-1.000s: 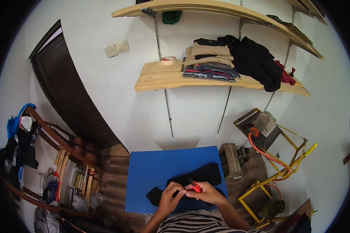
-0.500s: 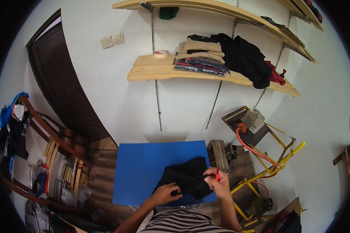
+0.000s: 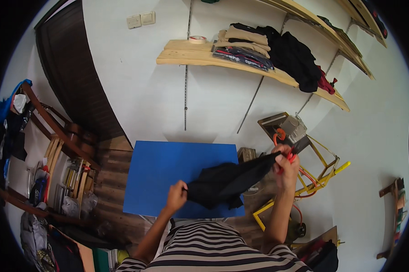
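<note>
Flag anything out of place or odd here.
On the lower shelf, a black heap lies bunched and droops over the front edge, odd beside the folded beige stack. I see no spill or damage.

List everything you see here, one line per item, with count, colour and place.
Black cloth: 1, black, stretched between the hands over the table
Red tool: 1, red, in the right hand
Table: 1, blue, in front of the person
Lower shelf: 1, pale wood, on the wall
Tape roll: 1, pale, on that shelf
Folded clothes: one stack, tan and black, same shelf
Garment heap: 1, black, right of the stack
Switches: 2, cream, on the wall
Door: 1, dark brown, upper left
Metal frame: 1, yellow, right of the table
Striped shirt: 1, dark and white, lower edge
Hands: 2, left and right, bare, gripping the cloth
</note>
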`<state>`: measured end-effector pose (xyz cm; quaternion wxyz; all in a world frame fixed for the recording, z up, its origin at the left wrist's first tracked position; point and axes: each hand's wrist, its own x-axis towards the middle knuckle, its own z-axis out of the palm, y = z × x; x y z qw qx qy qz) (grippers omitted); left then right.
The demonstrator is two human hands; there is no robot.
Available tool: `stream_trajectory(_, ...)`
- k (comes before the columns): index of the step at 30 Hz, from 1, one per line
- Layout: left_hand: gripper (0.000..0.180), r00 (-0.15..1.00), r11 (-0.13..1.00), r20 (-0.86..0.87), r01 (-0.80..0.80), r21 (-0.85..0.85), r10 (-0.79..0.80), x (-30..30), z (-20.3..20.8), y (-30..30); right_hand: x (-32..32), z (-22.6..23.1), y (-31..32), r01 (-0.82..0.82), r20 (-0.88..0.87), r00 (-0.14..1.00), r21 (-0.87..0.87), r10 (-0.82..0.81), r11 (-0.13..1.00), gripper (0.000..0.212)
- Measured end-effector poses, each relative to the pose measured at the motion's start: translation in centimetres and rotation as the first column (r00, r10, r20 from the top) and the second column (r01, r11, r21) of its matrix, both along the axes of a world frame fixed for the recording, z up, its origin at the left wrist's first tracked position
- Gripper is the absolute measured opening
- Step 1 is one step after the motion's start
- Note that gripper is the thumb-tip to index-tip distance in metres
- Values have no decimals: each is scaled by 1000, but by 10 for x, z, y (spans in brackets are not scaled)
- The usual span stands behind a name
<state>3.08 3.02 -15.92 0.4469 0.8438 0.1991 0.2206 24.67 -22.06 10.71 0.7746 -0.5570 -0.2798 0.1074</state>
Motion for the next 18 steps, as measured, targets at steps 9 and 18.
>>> stream_trajectory(9, 37, 891, 963, 438, -6, 269, -117, 7, 127, -31, -9, 16, 20, -129, -3, 992, 117, 130, 985, 15)
stream_trajectory(18, 52, 881, 884, -93, 467, 21, -464, 48, 81, -55, -17, 22, 19, -142, 12, 990, 118, 141, 983, 21)
